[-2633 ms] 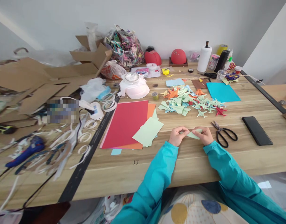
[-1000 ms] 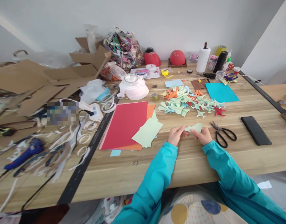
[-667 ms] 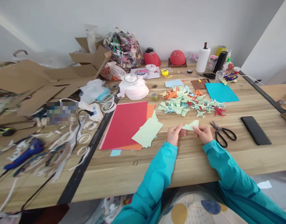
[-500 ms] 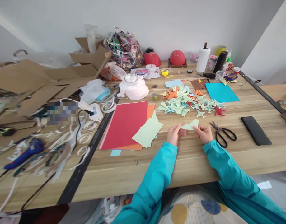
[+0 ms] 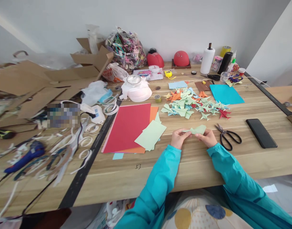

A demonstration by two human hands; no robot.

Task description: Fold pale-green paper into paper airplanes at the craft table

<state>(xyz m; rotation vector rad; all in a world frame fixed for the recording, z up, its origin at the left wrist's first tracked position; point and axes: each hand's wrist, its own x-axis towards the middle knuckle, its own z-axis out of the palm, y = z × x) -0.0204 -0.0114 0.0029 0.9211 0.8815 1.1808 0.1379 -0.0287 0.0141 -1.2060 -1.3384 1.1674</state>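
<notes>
A handwritten "53" (image 5: 138, 166) stands on the worktop (image 5: 112, 181) near its front edge. A second mark (image 5: 246, 87), far right, is too small to read surely.

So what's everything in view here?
Folded paper: one, green, between hands
Paper shapes: many, mixed, mid-table
Sheets: several, mixed, left of hands
Scissors: one, black-handled, by right hand
Phone: one, black, right of scissors
Tape measure: one, yellow, back
Corded tool: one, blue, far left
Stuffed bag: one, multicoloured, by wall
Cardboard: several, brown, back left
Clutter: uncounted, mixed, elsewhere
Left hand: one, teal-sleeved, holding paper
Right hand: one, teal-sleeved, holding paper
</notes>
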